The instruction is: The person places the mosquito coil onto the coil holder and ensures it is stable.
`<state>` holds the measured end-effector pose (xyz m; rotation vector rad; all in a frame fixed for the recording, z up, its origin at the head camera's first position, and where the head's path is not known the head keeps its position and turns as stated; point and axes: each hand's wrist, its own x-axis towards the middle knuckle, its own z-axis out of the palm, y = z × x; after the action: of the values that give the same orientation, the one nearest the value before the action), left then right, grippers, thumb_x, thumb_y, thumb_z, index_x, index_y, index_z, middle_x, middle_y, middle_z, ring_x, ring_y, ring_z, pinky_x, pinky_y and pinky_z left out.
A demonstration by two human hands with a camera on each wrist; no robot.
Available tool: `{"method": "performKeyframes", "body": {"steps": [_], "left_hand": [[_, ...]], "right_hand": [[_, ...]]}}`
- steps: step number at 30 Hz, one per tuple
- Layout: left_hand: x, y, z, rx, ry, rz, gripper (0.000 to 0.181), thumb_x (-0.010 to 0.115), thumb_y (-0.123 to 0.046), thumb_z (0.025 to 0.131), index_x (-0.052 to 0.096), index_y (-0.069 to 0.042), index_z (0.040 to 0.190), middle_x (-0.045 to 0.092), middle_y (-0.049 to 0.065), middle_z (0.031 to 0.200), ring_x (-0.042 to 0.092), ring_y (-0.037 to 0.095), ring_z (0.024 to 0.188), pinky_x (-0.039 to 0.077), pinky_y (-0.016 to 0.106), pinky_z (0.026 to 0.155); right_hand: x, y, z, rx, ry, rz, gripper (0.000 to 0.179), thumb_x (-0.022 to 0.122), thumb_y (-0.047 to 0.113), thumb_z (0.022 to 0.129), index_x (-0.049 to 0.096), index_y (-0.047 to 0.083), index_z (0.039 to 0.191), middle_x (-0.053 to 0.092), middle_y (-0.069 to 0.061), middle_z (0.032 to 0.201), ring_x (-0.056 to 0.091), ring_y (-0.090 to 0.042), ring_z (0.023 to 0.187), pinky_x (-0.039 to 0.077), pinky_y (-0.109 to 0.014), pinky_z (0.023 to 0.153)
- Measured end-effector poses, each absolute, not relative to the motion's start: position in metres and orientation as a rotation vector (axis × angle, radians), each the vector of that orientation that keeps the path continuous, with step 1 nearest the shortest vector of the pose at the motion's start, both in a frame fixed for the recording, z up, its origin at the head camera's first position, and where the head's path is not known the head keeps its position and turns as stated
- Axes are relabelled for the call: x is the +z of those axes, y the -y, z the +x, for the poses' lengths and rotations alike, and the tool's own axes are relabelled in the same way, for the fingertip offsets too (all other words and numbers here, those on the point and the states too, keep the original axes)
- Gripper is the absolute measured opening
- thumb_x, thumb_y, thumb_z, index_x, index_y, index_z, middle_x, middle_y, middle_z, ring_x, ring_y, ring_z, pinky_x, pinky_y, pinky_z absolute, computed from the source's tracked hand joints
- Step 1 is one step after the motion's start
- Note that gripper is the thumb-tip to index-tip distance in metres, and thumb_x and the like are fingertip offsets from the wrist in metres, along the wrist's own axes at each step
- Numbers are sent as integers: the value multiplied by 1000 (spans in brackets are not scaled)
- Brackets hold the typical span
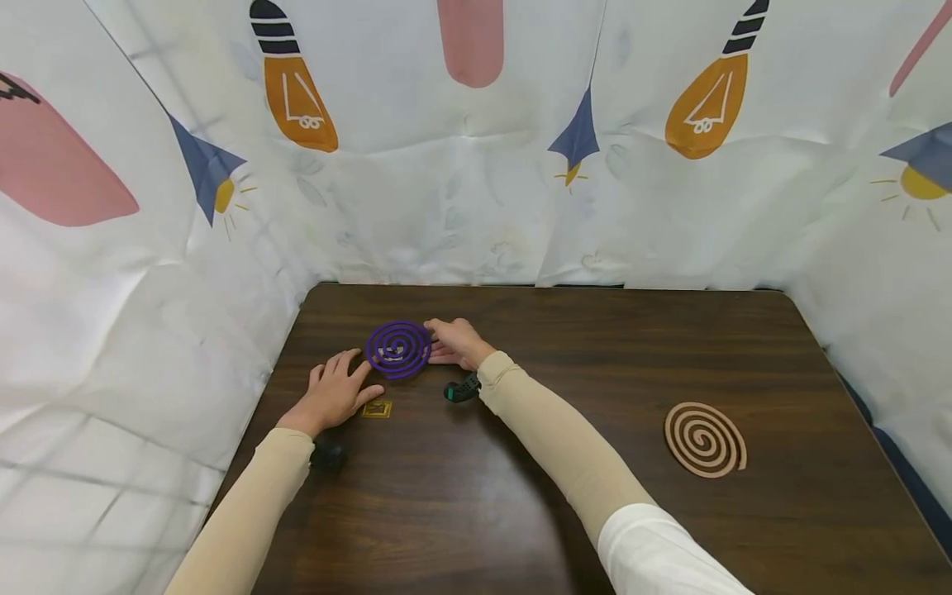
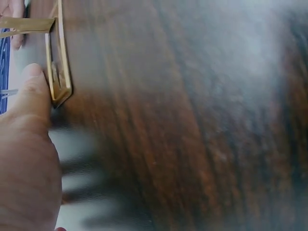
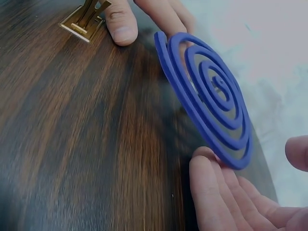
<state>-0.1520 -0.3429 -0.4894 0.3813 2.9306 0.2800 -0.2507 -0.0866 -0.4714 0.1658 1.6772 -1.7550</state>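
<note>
A purple-blue mosquito coil is held up at a tilt between both hands at the table's back left. My right hand has its fingertips under the coil's lower edge; its thumb stands apart from it. On the other side my left hand is spread, with fingers by the coil's far edge, contact partly hidden. Beside the left thumb lies a small gold metal coil stand with upright prongs. Something pale and shiny shows through the coil's middle; I cannot tell what it is.
A brown mosquito coil lies flat on the right side of the dark wooden table. White printed cloth hangs behind the table and along both sides. Black wrist devices sit under the wrists.
</note>
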Motion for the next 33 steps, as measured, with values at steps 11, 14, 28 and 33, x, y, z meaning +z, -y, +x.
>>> {"method": "performKeyframes", "body": {"steps": [11, 14, 28, 33], "left_hand": [[-482, 341, -152, 283, -2928, 351, 64, 53, -56, 104, 51, -11, 149, 34, 30, 160, 31, 54, 147, 27, 77, 108], [-483, 341, -153, 280, -2916, 347, 66, 51, -57, 104, 50, -11, 151, 32, 30, 161, 30, 54, 148, 26, 77, 109], [-476, 338, -151, 245, -2916, 341, 63, 53, -53, 105, 50, -10, 152, 33, 29, 161, 32, 55, 147, 28, 77, 108], [-478, 340, -150, 257, -2926, 338, 66, 53, -55, 104, 48, -10, 153, 34, 29, 161, 33, 54, 147, 30, 78, 106]], "right_hand": [[-469, 66, -249, -1740, -1684, 134, 59, 56, 35, 107, 50, -7, 147, 69, -27, 131, 73, -34, 118, 60, -37, 99], [-469, 60, -250, -1745, -1683, 137, 58, 56, 34, 107, 50, -7, 148, 68, -27, 131, 73, -33, 119, 60, -36, 99], [-463, 33, -253, -1777, -1704, 147, 58, 56, 34, 107, 50, -6, 147, 67, -27, 134, 74, -31, 116, 59, -36, 100], [-463, 25, -254, -1776, -1718, 151, 57, 56, 35, 107, 51, -6, 146, 68, -26, 132, 75, -29, 114, 60, -35, 98]]}}
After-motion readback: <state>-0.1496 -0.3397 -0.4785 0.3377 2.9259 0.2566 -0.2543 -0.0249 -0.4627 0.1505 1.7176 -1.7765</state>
